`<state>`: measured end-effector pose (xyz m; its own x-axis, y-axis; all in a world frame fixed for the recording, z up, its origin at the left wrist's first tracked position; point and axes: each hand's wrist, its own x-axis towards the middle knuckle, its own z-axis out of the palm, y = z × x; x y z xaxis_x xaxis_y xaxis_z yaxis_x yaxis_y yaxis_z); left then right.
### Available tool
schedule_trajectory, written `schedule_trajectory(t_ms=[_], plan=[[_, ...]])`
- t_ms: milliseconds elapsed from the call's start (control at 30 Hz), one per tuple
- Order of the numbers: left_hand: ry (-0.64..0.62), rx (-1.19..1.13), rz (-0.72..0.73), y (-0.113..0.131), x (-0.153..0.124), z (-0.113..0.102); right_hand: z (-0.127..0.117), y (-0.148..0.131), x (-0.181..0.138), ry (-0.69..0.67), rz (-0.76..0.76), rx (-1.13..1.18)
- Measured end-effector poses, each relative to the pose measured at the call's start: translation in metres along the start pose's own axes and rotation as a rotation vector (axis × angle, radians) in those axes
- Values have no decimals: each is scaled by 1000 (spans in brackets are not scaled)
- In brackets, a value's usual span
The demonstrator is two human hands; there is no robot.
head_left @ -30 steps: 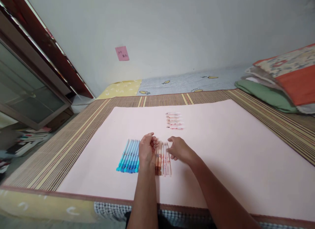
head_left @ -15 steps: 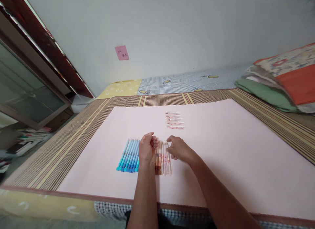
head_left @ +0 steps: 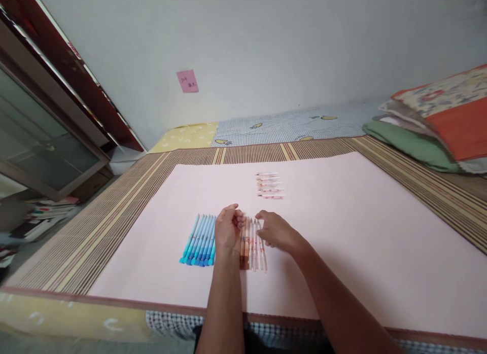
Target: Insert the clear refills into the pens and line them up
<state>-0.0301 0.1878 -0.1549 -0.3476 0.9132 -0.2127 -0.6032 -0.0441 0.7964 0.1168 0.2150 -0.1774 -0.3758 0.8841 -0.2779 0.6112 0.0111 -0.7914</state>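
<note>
A pink sheet point(head_left: 342, 232) covers the striped mat in front of me. Several blue pens point(head_left: 198, 241) lie side by side on it, left of centre. Beside them lies a row of several orange and clear pink pens point(head_left: 251, 250). My left hand point(head_left: 227, 229) rests between the two rows with its fingers curled in; what it holds, if anything, is hidden. My right hand point(head_left: 277, 231) lies on the right edge of the orange and pink row, fingertips pinched on the far end of a clear pink pen. Farther back lie several pen caps point(head_left: 269, 186) in a stack of short rows.
A striped woven mat point(head_left: 99, 227) surrounds the sheet. Folded blankets and a pillow point(head_left: 437, 126) are piled at the right. A glass-door cabinet point(head_left: 41, 131) and stacked books point(head_left: 41, 217) stand at the left. A pink note point(head_left: 187, 81) sticks to the wall.
My right hand has crept slightly left and the outer pink pen has tilted a little. My left hand has stayed in place.
</note>
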Motion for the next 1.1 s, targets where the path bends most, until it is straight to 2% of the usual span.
schedule_trajectory(t_ms=[367,667,733,933,1000,1100], plan=[[2,1,-3,-1,1,0,1,2,0,19,-15,-3],[-15,-6,-10,-1,2,-3,-9,-4,-8,34,4,-47],[-9,-11,-4,-1,2,-3,-17,-4,-8,111,-10,-94],[-2,-28,3,2,5,-5,-55,15,-6,518,-29,-100],[2,-37,8,3,6,-5,-64,21,-2,583,-40,-127],[0,-39,5,4,7,-6,-69,24,11,588,-87,-264]])
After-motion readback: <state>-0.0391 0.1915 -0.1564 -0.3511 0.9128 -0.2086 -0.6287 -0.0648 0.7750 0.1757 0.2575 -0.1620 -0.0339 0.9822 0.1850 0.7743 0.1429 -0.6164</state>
